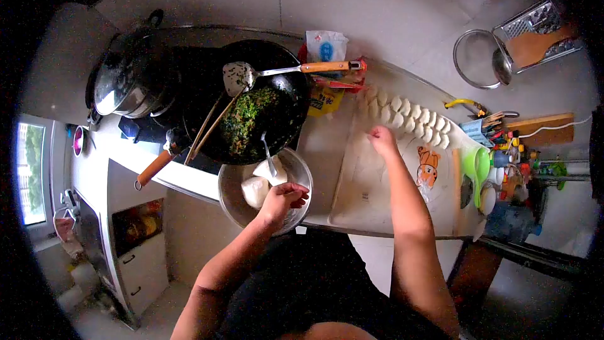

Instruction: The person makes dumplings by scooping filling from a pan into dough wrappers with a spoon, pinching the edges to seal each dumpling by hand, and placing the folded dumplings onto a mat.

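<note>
My left hand (286, 203) is over the right side of a metal bowl (228, 204), its fingers curled together; what they hold, if anything, is hidden. White dough lumps (255, 192) lie in the bowl beside the hand. A metal spoon (269, 154) reaches from the wok's edge to the bowl, just above my left hand; I cannot tell whether they touch. My right hand (381, 140) is above a pale mat (358, 179), fingertips pinched together on something too small to make out. Several rows of white dumplings (409, 116) lie just beyond it.
A black wok (292, 110) holds chopped green filling (248, 116), with a wooden-handled spatula (283, 70) and chopsticks (211, 126) across it. A lidded pot (129, 82) stands left. A rolling pin (457, 182) and green ladle (476, 170) are right. Packages (327, 47) stand behind.
</note>
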Demonstrator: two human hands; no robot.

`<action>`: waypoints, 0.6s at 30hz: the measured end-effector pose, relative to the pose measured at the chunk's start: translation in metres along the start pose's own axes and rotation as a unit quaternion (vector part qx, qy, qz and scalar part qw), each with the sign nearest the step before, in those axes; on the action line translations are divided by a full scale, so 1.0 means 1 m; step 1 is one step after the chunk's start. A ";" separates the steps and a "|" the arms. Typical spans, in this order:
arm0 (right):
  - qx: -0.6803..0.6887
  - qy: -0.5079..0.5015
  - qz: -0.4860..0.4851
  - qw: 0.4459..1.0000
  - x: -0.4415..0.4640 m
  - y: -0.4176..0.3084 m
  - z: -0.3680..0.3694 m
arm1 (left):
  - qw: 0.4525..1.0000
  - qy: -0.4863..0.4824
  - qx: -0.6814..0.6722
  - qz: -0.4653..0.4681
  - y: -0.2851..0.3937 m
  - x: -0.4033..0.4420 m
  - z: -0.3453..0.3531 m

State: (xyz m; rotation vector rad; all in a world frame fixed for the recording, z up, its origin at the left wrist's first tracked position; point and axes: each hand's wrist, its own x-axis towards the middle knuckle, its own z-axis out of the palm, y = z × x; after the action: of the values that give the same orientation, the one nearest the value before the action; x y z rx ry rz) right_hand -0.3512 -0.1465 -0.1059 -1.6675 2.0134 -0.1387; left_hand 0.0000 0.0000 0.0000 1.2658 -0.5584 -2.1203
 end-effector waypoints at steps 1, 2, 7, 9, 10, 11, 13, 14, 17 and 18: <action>0.146 -0.014 -0.019 0.989 -0.009 -0.001 -0.006 | 0.999 0.006 -0.036 -0.002 0.000 0.001 0.005; 0.290 -0.026 -0.037 0.956 -0.019 -0.003 -0.011 | 0.997 0.010 -0.070 -0.005 0.000 0.003 0.009; 0.556 -0.012 0.028 0.831 -0.042 -0.052 -0.031 | 0.994 -0.083 -0.068 0.009 -0.008 0.057 -0.002; 0.637 -0.089 0.050 0.764 -0.073 -0.089 -0.062 | 0.977 -0.095 -0.189 0.009 -0.007 0.078 0.012; 0.638 -0.091 0.052 0.763 -0.084 -0.103 -0.072 | 0.979 -0.091 -0.178 -0.030 0.011 0.075 0.028; 0.645 -0.110 0.050 0.754 -0.095 -0.116 -0.080 | 0.979 -0.085 -0.180 -0.032 0.014 0.082 0.037; 0.649 -0.136 0.050 0.747 -0.114 -0.137 -0.087 | 0.939 -0.129 -0.318 -0.022 0.013 0.088 0.050; 0.545 -0.072 -0.028 0.835 -0.120 -0.145 -0.090 | 0.938 -0.126 -0.322 -0.018 0.012 0.082 0.051; 0.317 0.008 -0.177 0.932 -0.154 -0.192 -0.099 | 0.951 -0.090 -0.285 0.079 0.010 0.057 0.048; 0.254 0.024 -0.261 0.931 -0.162 -0.204 -0.089 | 0.929 -0.121 -0.344 0.066 0.016 0.047 0.048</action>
State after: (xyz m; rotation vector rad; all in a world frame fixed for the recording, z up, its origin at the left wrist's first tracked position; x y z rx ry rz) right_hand -0.1923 -0.0647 0.1036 -1.7980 1.3483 -0.8188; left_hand -0.0551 -0.0410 0.0024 0.5612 0.0275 -2.0889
